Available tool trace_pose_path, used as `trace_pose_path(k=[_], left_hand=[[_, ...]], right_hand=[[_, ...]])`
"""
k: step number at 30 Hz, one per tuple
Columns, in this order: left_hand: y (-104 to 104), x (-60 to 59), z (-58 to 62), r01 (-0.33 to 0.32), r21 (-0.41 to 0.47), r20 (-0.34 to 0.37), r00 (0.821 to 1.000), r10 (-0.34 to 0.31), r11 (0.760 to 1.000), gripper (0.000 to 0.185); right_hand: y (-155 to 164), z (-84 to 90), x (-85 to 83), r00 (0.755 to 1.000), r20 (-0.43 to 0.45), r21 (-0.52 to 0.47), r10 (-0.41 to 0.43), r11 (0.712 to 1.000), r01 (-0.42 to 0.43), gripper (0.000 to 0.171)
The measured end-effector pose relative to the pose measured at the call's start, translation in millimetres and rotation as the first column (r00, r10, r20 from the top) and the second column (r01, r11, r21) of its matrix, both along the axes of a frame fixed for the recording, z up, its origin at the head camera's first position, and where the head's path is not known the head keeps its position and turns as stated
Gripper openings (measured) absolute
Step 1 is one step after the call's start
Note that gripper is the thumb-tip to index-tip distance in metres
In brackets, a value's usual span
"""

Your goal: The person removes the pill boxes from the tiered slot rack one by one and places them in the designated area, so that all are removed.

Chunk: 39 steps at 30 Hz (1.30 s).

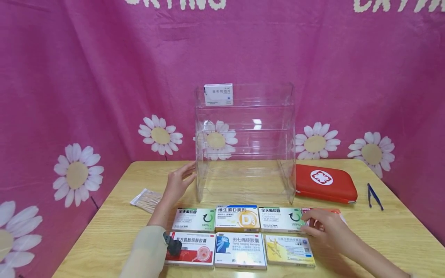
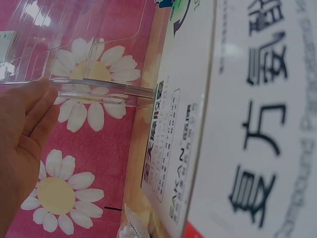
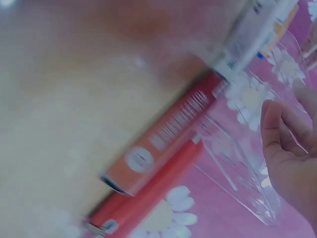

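My left hand (image 1: 178,184) touches the left side of a clear tiered display rack (image 1: 245,103) with its fingers extended; the left wrist view shows the fingertips at the rack's edge. A white medicine box (image 1: 218,95) stands on its top tier, at the left. Over the right end of the back row of boxes hovers my right hand (image 1: 326,229), fingers loosely bent and holding nothing. Nearest to it are a green-and-white medicine box (image 1: 279,219) and a red medicine box (image 3: 168,134), which the hand partly hides in the head view.
Beside these lie another green-and-white box (image 1: 193,220) and a vitamin D box (image 1: 237,218). In front are a red-and-white box (image 1: 194,249), a blue-and-white box (image 1: 240,250) and a yellow box (image 1: 290,250). Cotton swabs (image 1: 147,199), a red first-aid case (image 1: 325,183) and blue tweezers (image 1: 374,197) lie around.
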<state>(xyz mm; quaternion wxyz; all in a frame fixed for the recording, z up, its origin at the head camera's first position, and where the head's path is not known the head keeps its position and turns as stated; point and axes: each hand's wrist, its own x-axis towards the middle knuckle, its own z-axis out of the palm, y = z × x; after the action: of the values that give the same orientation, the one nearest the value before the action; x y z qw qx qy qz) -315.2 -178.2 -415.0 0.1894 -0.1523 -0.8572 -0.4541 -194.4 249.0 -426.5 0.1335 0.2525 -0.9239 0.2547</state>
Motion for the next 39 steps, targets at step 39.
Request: trace_pose_path(k=[39], left_hand=[[-3.3, -0.1, -4.0, 0.019, 0.026, -0.009, 1.000, -0.019, 0.999, 0.046]], right_hand=[[-117.5, 155.8, -203.5, 0.899, -0.438, -0.245, -0.024, 0.965, -0.093, 0.048]])
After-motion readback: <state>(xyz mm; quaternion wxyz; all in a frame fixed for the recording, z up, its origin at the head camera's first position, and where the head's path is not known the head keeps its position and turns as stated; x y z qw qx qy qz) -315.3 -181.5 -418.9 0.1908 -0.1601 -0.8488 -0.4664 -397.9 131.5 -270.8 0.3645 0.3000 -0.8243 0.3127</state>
